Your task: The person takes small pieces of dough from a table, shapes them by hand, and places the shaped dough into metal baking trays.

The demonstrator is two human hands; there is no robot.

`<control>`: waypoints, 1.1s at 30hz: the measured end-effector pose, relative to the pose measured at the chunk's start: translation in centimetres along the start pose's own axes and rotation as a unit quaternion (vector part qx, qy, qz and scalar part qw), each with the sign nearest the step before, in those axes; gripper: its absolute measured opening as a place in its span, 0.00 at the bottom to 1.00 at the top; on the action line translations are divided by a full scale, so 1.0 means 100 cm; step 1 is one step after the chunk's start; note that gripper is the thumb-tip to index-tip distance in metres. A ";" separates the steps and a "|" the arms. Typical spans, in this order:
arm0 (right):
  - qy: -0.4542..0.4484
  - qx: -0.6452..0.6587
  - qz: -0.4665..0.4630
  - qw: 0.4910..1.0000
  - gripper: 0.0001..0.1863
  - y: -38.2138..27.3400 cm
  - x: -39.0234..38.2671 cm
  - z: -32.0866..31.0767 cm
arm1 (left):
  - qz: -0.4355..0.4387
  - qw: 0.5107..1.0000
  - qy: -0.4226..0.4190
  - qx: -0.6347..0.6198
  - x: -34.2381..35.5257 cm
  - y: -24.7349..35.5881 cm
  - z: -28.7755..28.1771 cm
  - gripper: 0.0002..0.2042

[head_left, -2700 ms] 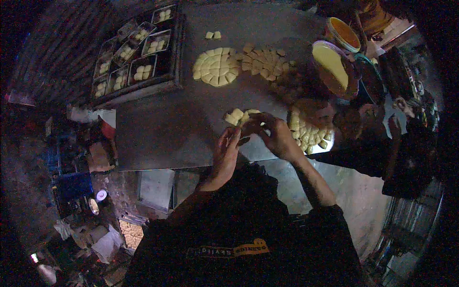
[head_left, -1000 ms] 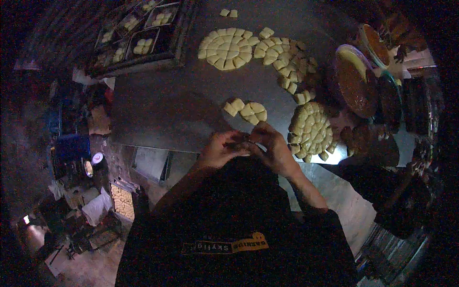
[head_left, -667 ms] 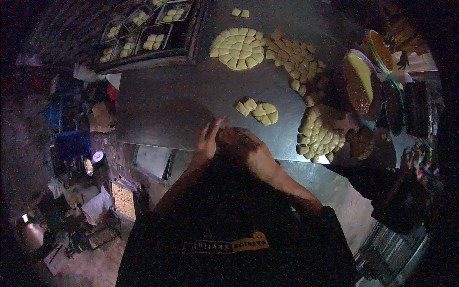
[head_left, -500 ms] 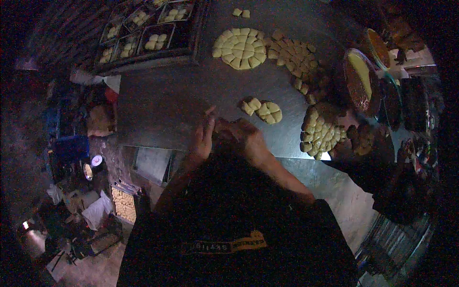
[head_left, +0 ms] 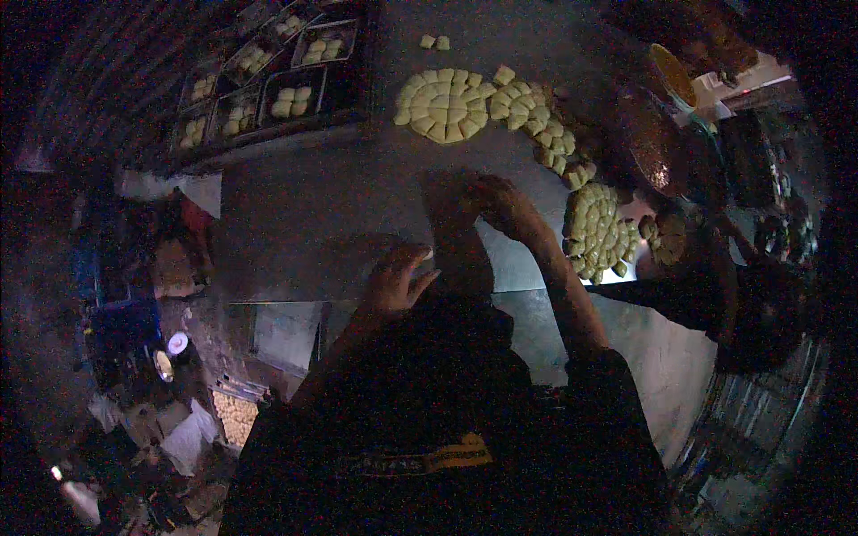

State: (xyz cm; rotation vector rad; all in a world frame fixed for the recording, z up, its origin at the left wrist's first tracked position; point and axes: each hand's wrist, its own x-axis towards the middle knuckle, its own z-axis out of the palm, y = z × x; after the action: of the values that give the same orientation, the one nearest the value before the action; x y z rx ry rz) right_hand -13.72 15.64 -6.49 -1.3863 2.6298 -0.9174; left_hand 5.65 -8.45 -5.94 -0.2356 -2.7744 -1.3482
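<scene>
- Left hand (head_left: 395,279): low over near edge of metal table (head_left: 295,201), fingers loosely parted, thumb apart, released.
- Right hand (head_left: 500,204): farther out over table, fingers bent; too dark to tell if grasping.
- Dough round (head_left: 442,107), cut in pieces: on table, beyond right hand.
- Dough string (head_left: 536,123): runs off round's right side toward dough cluster (head_left: 597,228), right of right forearm.
- Two dough pieces (head_left: 435,42): far side, apart from round.
- Tins (head_left: 323,46) with dough balls: upper left, in dark tray.
- Bowl (head_left: 672,79): upper right, orange contents.
- Co-worker's sleeve (head_left: 670,308): right.
</scene>
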 end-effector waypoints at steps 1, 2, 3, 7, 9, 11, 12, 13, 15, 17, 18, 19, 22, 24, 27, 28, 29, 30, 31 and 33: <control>-0.006 -0.006 -0.024 1.000 0.16 -0.002 0.000 0.000 | 0.026 0.999 0.018 -0.004 0.005 0.003 0.001 0.20; -0.022 -0.007 -0.030 0.999 0.15 -0.006 0.000 0.000 | 0.028 0.999 0.019 0.003 0.010 0.007 0.001 0.20; -0.022 0.015 -0.012 1.000 0.13 -0.011 -0.001 -0.004 | 0.041 0.999 0.028 0.015 0.015 0.011 0.001 0.20; 0.051 0.147 0.122 0.980 0.11 -0.033 0.001 -0.042 | -0.029 0.983 0.000 -0.183 0.050 0.036 0.015 0.19; 0.134 0.079 0.060 0.986 0.12 -0.046 -0.001 -0.068 | -0.171 0.877 0.030 -0.448 0.067 0.052 0.026 0.19; 0.184 0.104 0.117 0.970 0.15 -0.071 -0.008 -0.079 | -0.216 0.805 0.054 -0.549 0.079 0.068 0.030 0.18; 0.196 0.125 0.143 0.962 0.17 -0.083 -0.013 -0.082 | -0.258 0.763 0.056 -0.590 0.084 0.077 0.031 0.18; 0.223 0.168 0.151 0.948 0.20 -0.094 -0.018 -0.083 | -0.222 0.805 0.055 -0.547 0.086 0.087 0.031 0.18; 0.212 0.163 0.226 0.937 0.20 -0.111 -0.030 -0.084 | -0.126 0.866 0.058 -0.481 0.090 0.108 0.034 0.17; 0.242 0.091 0.244 0.935 0.18 -0.115 -0.043 -0.088 | -0.141 0.845 0.065 -0.512 0.101 0.123 0.040 0.18; 0.265 0.019 0.208 0.941 0.17 -0.112 -0.049 -0.092 | -0.136 0.828 0.070 -0.539 0.109 0.130 0.047 0.18; 0.273 -0.041 0.195 0.941 0.16 -0.108 -0.057 -0.098 | -0.163 0.867 0.045 -0.469 0.112 0.135 0.051 0.18; 0.286 0.045 0.237 0.927 0.18 -0.095 -0.087 -0.114 | -0.153 0.927 0.026 -0.341 0.120 0.155 0.072 0.17; 0.307 0.239 0.303 0.870 0.16 -0.085 -0.108 -0.120 | -0.050 0.916 0.085 -0.390 0.133 0.171 0.090 0.15; 0.294 0.452 0.306 0.785 0.16 -0.082 -0.139 -0.120 | 0.263 0.950 0.108 -0.129 0.155 0.194 0.099 0.16; 0.276 0.482 0.301 0.775 0.16 -0.082 -0.148 -0.120 | 0.340 0.935 0.085 -0.059 0.163 0.201 0.101 0.16; 0.268 0.514 0.293 0.760 0.15 -0.081 -0.156 -0.123 | 0.375 0.927 0.011 -0.010 0.164 0.204 0.092 0.17; 0.259 0.546 0.285 0.744 0.14 -0.080 -0.162 -0.128 | 0.419 0.907 -0.034 0.016 0.164 0.208 0.085 0.18; 0.228 0.559 0.273 0.749 0.13 -0.077 -0.166 -0.135 | 0.417 0.907 -0.050 -0.020 0.169 0.213 0.087 0.21; 0.171 0.578 0.238 0.762 0.12 -0.070 -0.171 -0.158 | 0.412 0.897 -0.058 -0.147 0.181 0.222 0.100 0.20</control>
State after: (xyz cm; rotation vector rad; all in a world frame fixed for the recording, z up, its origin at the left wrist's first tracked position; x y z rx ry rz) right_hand -2.74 33.31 6.10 -0.2214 1.6320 -2.2030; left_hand -8.44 14.98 7.13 -1.3504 -2.0547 -1.4704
